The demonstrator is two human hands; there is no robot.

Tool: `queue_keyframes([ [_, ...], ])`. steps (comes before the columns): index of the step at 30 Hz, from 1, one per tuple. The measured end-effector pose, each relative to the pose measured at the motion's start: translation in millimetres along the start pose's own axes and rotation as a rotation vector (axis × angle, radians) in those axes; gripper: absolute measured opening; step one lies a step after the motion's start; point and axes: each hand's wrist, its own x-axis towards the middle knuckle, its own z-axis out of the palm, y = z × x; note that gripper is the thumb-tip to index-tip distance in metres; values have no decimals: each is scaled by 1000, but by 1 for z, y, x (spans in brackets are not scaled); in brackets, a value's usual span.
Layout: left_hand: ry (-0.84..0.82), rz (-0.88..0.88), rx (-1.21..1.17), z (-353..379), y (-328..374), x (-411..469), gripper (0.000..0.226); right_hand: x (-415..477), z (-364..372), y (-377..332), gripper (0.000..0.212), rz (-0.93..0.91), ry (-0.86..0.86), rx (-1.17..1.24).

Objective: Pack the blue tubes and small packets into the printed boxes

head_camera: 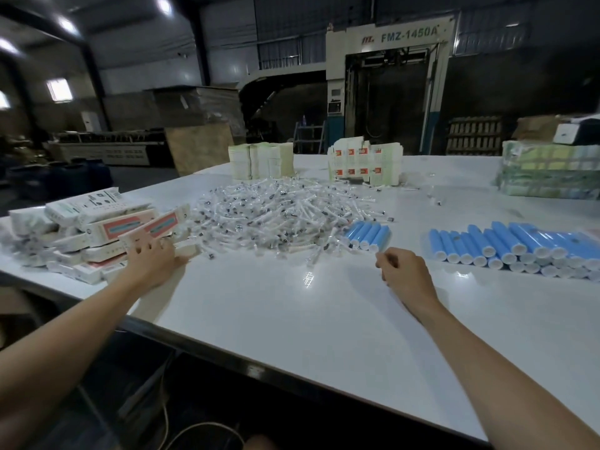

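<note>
While left hand (156,259) rests spread-fingered on printed box (152,229) | right hand (404,271) loosely curled, empty

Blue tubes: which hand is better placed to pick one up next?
Right, probably. The right hand hovers just short of the small row of tubes, fingers curled. The left hand is off at the other side, resting on the boxes.

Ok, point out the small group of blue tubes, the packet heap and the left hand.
small group of blue tubes (368,234): head view, middle tube's blue body.
packet heap (276,216): head view, centre of the heap.
left hand (152,259): head view, back of the hand.
</note>
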Motion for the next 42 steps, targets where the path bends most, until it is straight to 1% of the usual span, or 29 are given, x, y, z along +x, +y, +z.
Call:
queue_keyframes([
  [2, 64, 71, 26, 2, 0, 0, 58, -1, -1, 0, 33, 3, -10, 10],
  [4, 138, 133, -15, -1, 1, -1, 50, -2, -1, -1, 33, 5, -13, 22],
  [6, 200, 178, -157, -12, 7, 0, 41, -1, -1, -1, 33, 6, -10, 30],
  [8, 191, 197, -429, -32, 18, -4, 38, -1, -1, -1, 33, 3, -12, 33],
  [12, 62, 274, -1017, -79, 59, -28, 55, -1, 1, -2, 32, -8, -20, 16],
  [14, -47, 273, -1284, -90, 90, -37, 59, -1, 2, -1, 32, -8, -17, -4],
  [15, -129, 263, -1408, -95, 108, -39, 57, -1, 2, -1, 32, -4, -14, -9],
  [17, -311, 274, -1619, -102, 148, -44, 46, 0, 2, 0, 29, 10, 1, -6],
  [19, -413, 306, -1767, -104, 187, -48, 30, 5, 4, 2, 23, 25, 32, -9],
  [20, -421, 310, -1808, -102, 205, -50, 25, 7, 4, 3, 19, 29, 48, -29],
  [22, -432, 310, -1859, -95, 236, -53, 26, 16, 5, 5, 10, 45, 67, -74],
  [25, -528, 329, -1958, -80, 267, -62, 31, 37, 6, 4, 14, 125, 80, -90],
  [28, -578, 284, -2044, -63, 278, -65, 38, 67, 13, -1, 15, 200, 72, -142],
  [32, -624, 247, -2097, -52, 278, -62, 34, 106, 27, -12, 28, 262, 11, -301],
  [34, -632, 263, -2104, -51, 277, -61, 32, 120, 34, -14, 38, 290, -21, -346],
  [36, -651, 279, -2117, -50, 278, -61, 34, 129, 39, -13, 42, 317, -53, -405],
  [39, -678, 294, -2130, -50, 280, -61, 36, 133, 39, -6, 39, 334, -106, -499],
  [40, -680, 301, -2131, -50, 281, -60, 36, 133, 37, -5, 35, 332, -129, -544],
  [42, -679, 329, -2118, -49, 283, -59, 36, 131, 32, -3, 21, 311, -179, -649],
])
